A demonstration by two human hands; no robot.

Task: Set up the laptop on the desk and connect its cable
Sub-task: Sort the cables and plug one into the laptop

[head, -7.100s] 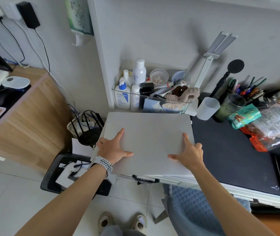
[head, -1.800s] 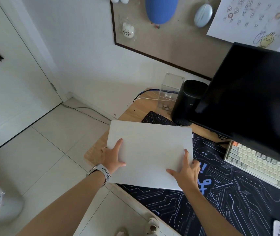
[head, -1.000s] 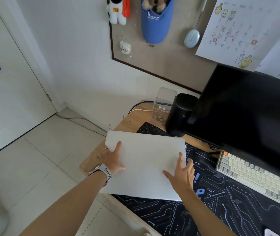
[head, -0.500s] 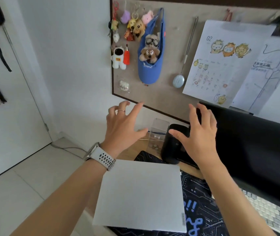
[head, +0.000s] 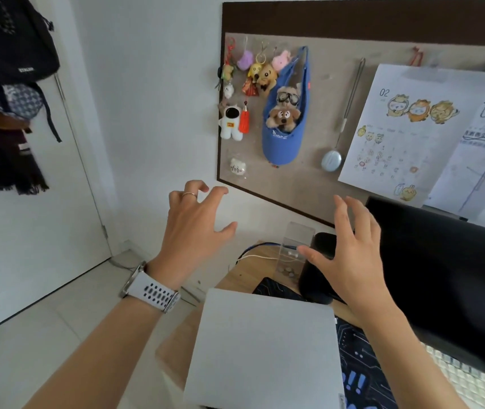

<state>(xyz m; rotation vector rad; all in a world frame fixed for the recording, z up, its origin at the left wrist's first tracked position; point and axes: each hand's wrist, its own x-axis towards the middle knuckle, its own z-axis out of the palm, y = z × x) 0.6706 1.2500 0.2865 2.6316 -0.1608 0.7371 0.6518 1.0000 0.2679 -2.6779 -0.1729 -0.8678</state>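
The closed white laptop (head: 264,349) lies flat on the left end of the wooden desk (head: 241,276), partly on a dark circuit-print desk mat (head: 356,379). Both hands are raised above and beyond it, touching nothing. My left hand (head: 194,225), with a ring and a white watch on the wrist, has its fingers spread. My right hand (head: 350,255) is also spread, in front of a black cylinder. A white cable (head: 254,257) and a blue cable (head: 261,245) run over the desk's far left corner.
A black cylinder speaker (head: 315,278) and a clear plastic box (head: 294,249) stand behind the laptop. A large black monitor (head: 447,284) fills the right, with a pale keyboard (head: 471,379) under it. A pinboard (head: 309,178) with plush toys and a calendar hangs above. A door is at left.
The laptop was carried from another table to this desk and set down. Both hands have let go of it and lifted up toward the back of the desk; the view tilted upward.
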